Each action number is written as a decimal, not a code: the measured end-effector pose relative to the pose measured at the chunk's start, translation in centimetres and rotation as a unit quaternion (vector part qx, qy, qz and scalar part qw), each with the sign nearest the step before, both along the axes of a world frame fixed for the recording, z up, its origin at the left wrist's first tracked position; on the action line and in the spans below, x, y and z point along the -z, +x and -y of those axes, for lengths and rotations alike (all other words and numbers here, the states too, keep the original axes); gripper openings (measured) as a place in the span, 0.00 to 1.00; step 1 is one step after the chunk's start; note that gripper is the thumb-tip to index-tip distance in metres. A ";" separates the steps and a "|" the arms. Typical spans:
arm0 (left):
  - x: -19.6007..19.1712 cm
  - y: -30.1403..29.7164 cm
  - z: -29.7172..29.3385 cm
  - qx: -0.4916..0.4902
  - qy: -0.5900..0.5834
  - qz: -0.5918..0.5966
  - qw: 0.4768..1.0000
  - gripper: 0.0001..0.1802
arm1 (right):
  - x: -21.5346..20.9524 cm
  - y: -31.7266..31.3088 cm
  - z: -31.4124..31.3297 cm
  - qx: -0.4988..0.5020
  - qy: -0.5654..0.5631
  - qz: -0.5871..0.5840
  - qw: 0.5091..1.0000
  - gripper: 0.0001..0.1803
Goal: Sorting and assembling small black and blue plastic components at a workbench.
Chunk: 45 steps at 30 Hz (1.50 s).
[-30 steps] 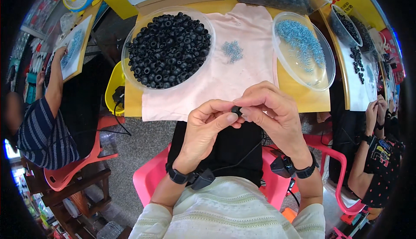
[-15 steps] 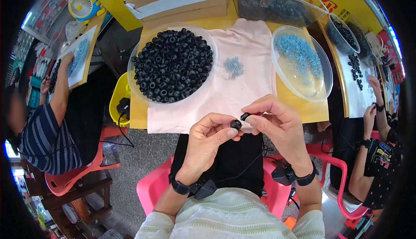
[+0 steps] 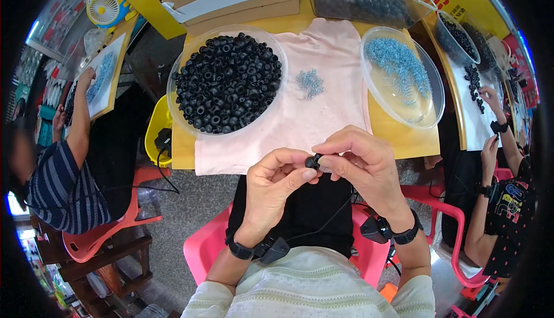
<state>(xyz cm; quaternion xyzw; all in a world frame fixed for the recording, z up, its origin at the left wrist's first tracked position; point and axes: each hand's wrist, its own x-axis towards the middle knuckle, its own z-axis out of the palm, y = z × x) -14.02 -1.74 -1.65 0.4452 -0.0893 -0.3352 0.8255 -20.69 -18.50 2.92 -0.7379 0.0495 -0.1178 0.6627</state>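
Note:
Above my lap, just off the table's near edge, my hands meet at the fingertips. Between thumb and fingers my left hand point(image 3: 270, 185) pinches a small, round black part point(image 3: 312, 162) with a hollow. My right hand point(image 3: 366, 165) is closed on a second small black piece, mostly covered by the fingers and pressed against the first. A clear round tub point(image 3: 171, 96) heaped with black hollow parts point(image 3: 228, 84) stands on the left of a pale pink cloth point(image 3: 334, 47). Small, translucent blue pieces point(image 3: 310, 83) lie in a little pile on that cloth.
At right, a tilted clear tub point(image 3: 428, 121) holds more blue pieces point(image 3: 398, 67). A cardboard box point(image 3: 236, 6) and a clear bin point(image 3: 369, 9) of black parts line the back. Co-workers sit at tables left and right. A yellow bin point(image 3: 151, 136) stands left of the table.
My right hand has moved slightly left, bringing its black piece from a small gap into contact with the part in my left hand. The right co-worker's hand has shifted toward the black parts.

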 end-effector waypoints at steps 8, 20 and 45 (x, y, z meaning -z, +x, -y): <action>0.0 0.0 0.1 0.005 0.011 0.014 1.000 0.11 | 0.3 -0.1 -0.1 0.010 0.042 -0.017 0.999 0.07; 1.2 0.5 0.0 0.091 -0.095 -0.208 0.969 0.08 | 0.7 -0.6 -0.2 0.028 -0.237 0.118 0.964 0.17; 0.9 -0.1 0.4 0.109 -0.045 -0.148 0.982 0.06 | 2.7 -1.2 -0.3 0.059 -0.265 0.140 0.952 0.17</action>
